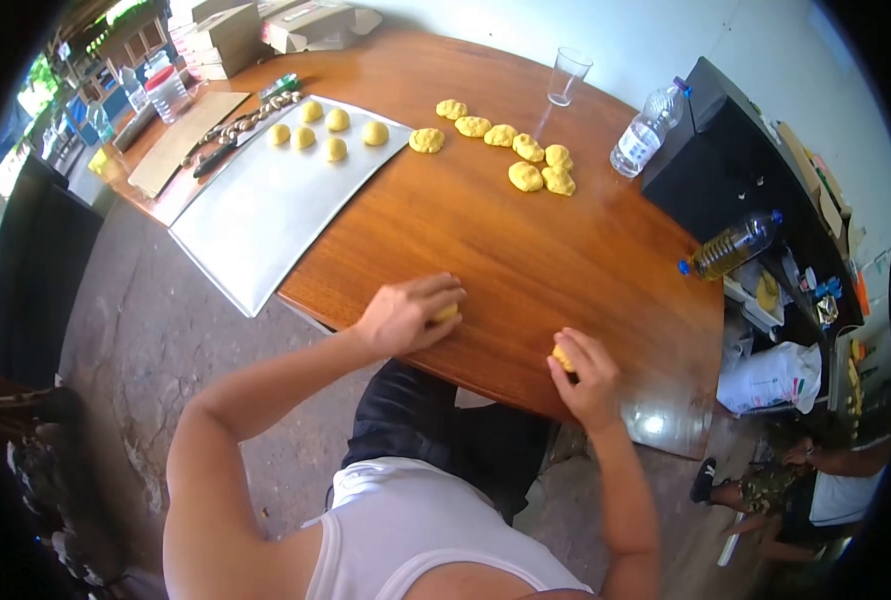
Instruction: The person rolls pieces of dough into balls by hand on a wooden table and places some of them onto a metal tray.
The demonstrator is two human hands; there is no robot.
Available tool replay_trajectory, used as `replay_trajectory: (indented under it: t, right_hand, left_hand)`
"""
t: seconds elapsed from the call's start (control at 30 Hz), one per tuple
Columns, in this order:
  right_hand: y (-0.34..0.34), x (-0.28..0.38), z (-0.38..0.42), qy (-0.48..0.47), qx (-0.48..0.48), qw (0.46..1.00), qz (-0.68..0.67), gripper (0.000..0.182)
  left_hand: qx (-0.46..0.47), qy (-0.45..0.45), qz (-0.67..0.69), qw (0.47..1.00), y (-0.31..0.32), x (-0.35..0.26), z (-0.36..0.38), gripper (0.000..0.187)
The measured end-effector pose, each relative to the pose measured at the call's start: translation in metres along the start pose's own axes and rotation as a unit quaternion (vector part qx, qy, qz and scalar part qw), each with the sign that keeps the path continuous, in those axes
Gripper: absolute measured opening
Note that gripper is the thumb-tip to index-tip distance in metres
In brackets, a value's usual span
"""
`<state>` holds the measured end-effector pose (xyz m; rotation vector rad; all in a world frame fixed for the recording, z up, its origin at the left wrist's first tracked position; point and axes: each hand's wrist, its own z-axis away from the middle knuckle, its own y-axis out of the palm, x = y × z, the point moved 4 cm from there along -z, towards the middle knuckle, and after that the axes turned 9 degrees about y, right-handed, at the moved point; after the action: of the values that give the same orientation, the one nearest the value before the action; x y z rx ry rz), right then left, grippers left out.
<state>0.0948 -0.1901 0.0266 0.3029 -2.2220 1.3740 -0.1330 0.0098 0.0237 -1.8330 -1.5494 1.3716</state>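
Observation:
Near the table's front edge, my left hand [412,314] is curled over a yellow dough piece [446,312] resting on the wood. Farther right, my right hand [585,375] has its fingers closed round another yellow dough piece [562,357], also at the tabletop. Several smooth dough balls [337,120] sit at the far end of a silver tray [255,215] on the left. Beyond my hands, several rough dough lumps [500,135] form a curved line, with one lump [426,140] beside the tray's right edge.
The wooden table [445,220] holds a drinking glass [569,77], a clear bottle [650,130], a brown board [187,143] and cardboard boxes [220,40]. An oil bottle [733,246] lies tilted at the right edge. Another person [850,480] is at lower right.

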Motion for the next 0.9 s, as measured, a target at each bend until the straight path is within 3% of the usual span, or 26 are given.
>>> replay_trajectory:
  t: [0.1, 0.2, 0.3, 0.37, 0.53, 0.63, 0.73, 0.83, 0.9]
  right_hand:
    - [0.000, -0.016, -0.044, -0.005, -0.058, 0.993, 0.103, 0.019]
    - [0.025, -0.012, -0.076, -0.001, -0.085, 0.992, 0.088, 0.016]
    - [0.032, 0.005, -0.072, -0.034, -0.056, 0.997, 0.027, 0.016]
    - [0.017, 0.023, -0.033, -0.102, 0.006, 0.995, 0.004, 0.018]
    - [-0.020, -0.014, -0.019, -0.064, -0.006, 0.997, 0.053, 0.019]
    - [-0.002, -0.029, -0.059, -0.048, -0.061, 0.995, 0.066, 0.019]
    - [0.029, -0.018, -0.089, -0.022, -0.071, 0.995, 0.065, 0.019]
    - [0.027, 0.006, -0.061, -0.021, -0.079, 0.994, 0.068, 0.019]
    - [0.016, 0.016, -0.027, -0.052, -0.001, 0.998, 0.019, 0.018]
  left_hand:
    - [-0.037, -0.009, -0.090, 0.995, 0.005, 0.024, -0.044, 0.023]
    - [-0.029, 0.033, -0.046, 0.998, 0.033, 0.017, -0.080, 0.019]
    - [-0.002, 0.088, -0.038, 0.995, 0.040, -0.006, -0.060, 0.022]
    - [-0.010, 0.076, -0.043, 0.996, 0.026, -0.009, -0.027, 0.022]
    - [0.021, 0.008, -0.065, 0.998, -0.006, 0.020, -0.017, 0.024]
    - [-0.042, 0.049, -0.061, 0.996, 0.019, 0.032, -0.063, 0.018]
    - [-0.020, 0.097, -0.057, 0.993, 0.051, 0.021, -0.096, 0.020]
    - [-0.013, 0.146, -0.054, 0.988, 0.048, -0.012, -0.078, 0.019]
    - [0.005, 0.110, -0.060, 0.992, 0.032, -0.014, -0.048, 0.020]
